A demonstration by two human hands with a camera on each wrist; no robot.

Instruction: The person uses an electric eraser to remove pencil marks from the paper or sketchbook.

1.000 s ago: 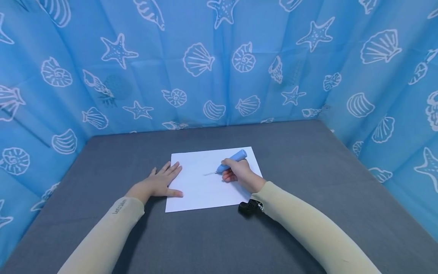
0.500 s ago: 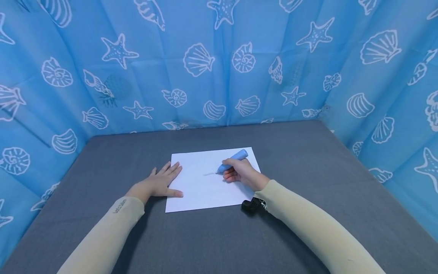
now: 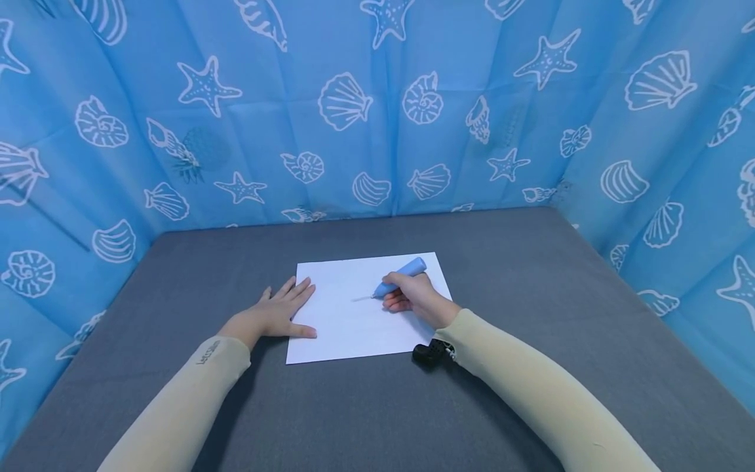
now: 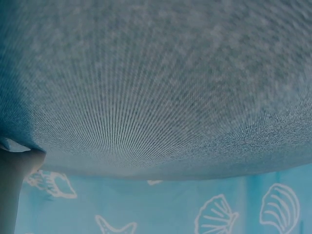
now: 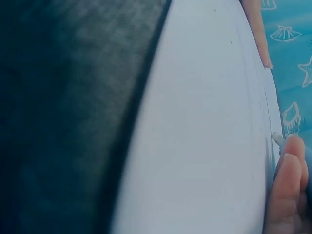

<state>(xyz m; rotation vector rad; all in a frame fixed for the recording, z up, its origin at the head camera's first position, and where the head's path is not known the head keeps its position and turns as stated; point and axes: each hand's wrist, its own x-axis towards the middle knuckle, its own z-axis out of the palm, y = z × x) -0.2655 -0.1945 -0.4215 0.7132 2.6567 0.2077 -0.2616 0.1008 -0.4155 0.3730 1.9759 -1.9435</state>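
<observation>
In the head view a white sheet of paper (image 3: 354, 328) lies on the grey table. My left hand (image 3: 274, 313) rests over its left edge, fingers spread, with fingertips and thumb on the paper. My right hand (image 3: 415, 295) grips a thick blue pen (image 3: 404, 275), tilted up to the right, its tip at the sheet's middle. A faint thin streak runs left from the tip; I cannot tell whether it is a drawn line or a shadow. The right wrist view shows curled fingertips (image 5: 287, 180) beside the paper (image 5: 204, 122). In the left wrist view most of the hand is hidden.
Grey cloth covers the table (image 3: 354, 413). A blue curtain (image 3: 253, 131) with white shells and starfish hangs at the back and both sides. A small black device (image 3: 429, 354) hangs under the right wrist, near the paper's front right corner.
My right hand shifts slightly right with the pen, then slightly back left. The left hand stays where it was on the paper.
</observation>
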